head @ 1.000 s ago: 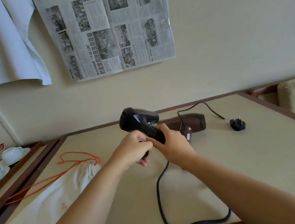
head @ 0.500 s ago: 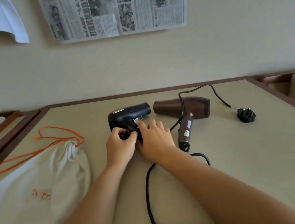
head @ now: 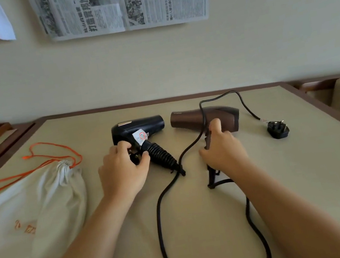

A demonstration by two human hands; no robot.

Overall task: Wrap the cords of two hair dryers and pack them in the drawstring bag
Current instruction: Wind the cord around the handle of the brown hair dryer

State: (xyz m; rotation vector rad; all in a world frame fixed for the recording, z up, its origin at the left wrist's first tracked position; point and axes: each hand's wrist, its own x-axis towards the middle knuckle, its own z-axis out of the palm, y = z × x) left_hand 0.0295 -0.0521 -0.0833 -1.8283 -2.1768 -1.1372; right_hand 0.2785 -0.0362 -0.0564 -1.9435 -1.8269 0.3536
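On the desk (head: 307, 173), bare toward its right edge, the left hand (head: 124, 172) grips the black dryer (head: 140, 129), the right hand (head: 222, 151) the brown dryer (head: 205, 118).

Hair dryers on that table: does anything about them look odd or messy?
Nothing looks damaged. The brown dryer's thin cord is draped over its own barrel, ending at a loose plug. The black dryer's thick cord sprawls unwound toward the table's near edge.
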